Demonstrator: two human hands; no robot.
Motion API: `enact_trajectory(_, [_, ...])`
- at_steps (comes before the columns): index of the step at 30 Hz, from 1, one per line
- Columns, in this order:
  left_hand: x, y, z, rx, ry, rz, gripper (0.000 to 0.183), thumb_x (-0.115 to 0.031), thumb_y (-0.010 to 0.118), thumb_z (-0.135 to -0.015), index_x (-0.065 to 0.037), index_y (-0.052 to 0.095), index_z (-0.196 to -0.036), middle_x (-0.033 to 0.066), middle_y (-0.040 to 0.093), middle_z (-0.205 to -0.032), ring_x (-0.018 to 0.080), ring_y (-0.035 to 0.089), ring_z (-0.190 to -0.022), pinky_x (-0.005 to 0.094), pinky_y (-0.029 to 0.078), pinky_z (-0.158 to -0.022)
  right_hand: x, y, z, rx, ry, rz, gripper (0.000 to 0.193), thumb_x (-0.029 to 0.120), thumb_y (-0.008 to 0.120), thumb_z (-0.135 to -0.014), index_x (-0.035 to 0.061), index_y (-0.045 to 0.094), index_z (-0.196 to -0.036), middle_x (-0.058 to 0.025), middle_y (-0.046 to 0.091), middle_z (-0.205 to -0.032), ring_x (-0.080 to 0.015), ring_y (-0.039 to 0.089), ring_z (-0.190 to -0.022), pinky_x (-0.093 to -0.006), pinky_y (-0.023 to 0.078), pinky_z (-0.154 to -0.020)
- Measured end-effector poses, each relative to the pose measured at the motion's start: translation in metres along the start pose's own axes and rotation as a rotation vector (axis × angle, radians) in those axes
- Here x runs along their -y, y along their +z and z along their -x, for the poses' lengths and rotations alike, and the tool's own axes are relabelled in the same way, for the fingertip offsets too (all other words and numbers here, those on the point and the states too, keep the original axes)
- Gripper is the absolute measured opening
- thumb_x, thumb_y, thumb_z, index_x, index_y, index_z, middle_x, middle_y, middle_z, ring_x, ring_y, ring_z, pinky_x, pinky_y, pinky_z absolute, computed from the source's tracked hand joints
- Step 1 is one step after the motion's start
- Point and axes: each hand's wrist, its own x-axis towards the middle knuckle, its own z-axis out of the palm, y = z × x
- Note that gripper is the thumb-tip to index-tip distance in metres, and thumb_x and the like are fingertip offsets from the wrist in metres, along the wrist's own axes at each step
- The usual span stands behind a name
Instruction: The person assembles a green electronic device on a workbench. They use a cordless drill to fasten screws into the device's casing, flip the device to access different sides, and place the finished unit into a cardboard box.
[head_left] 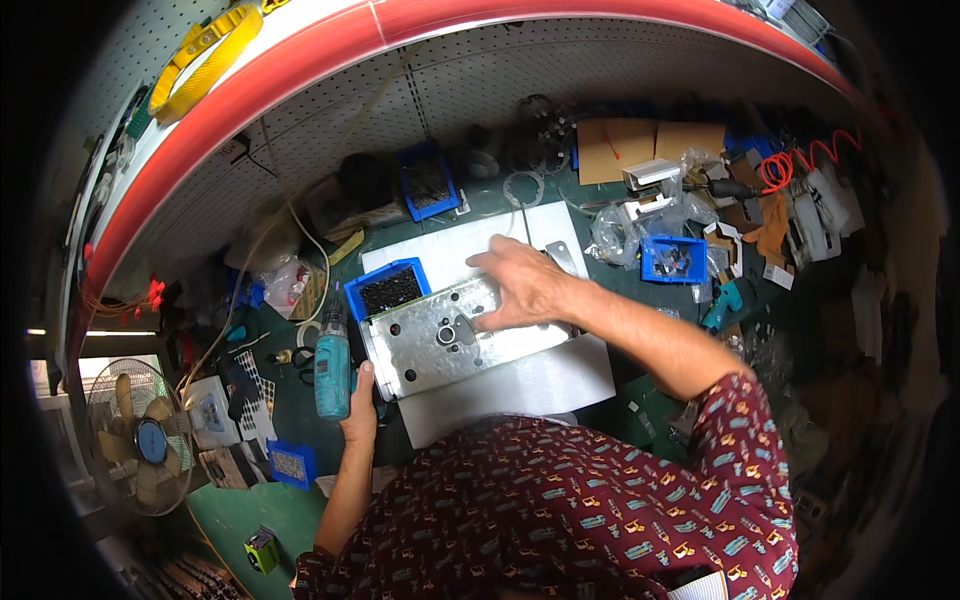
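My left hand [360, 412] is closed around the handle of a teal cordless drill [333, 378], thumb along its right side. The drill points away from me, just left of a flat silver metal housing [425, 352]. Holes and a round central fitting [447, 335] show on the housing's face. My right hand [530, 287] lies over the housing's upper right part with its fingers apart. Its thumb touches or nearly touches a small dark flat piece [465, 331]; the other fingertips reach past the far edge. Beneath the housing is a white sheet [560, 385].
A blue bin of black screws [388, 289] touches the housing's far left corner. Other blue bins stand at the back [428, 182], right [673, 260] and lower left [290, 464]. Cardboard [620, 150], plastic bags and a red coiled hose [778, 172] crowd the back right. A fan [140, 438] stands left.
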Motion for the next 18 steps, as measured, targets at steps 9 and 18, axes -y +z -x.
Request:
enact_trajectory(9, [-0.007, 0.001, 0.001, 0.017, -0.042, 0.008, 0.038, -0.02, 0.081, -0.093, 0.003, 0.067, -0.119, 0.0068, 0.067, -0.105, 0.0172, 0.061, -0.093, 0.0363, 0.052, -0.085, -0.013, 0.005, -0.039, 0.208, -0.357, 0.287, 0.064, 0.052, 0.085, -0.063, -0.0066, 0.073, -0.087, -0.0171, 0.058, -0.1, -0.03, 0.058, -0.101, -0.0405, 0.048, -0.092])
enact_trajectory(18, [0.005, -0.001, 0.0, 0.005, -0.056, -0.018, 0.044, -0.019, 0.082, -0.092, 0.003, 0.065, -0.126, 0.0081, 0.067, -0.111, 0.0192, 0.061, -0.098, 0.0365, 0.052, -0.088, -0.015, 0.008, -0.039, 0.216, -0.337, 0.209, 0.062, 0.047, 0.085, -0.062, -0.0085, 0.073, -0.087, -0.0193, 0.059, -0.101, -0.0325, 0.059, -0.101, -0.0417, 0.052, -0.093])
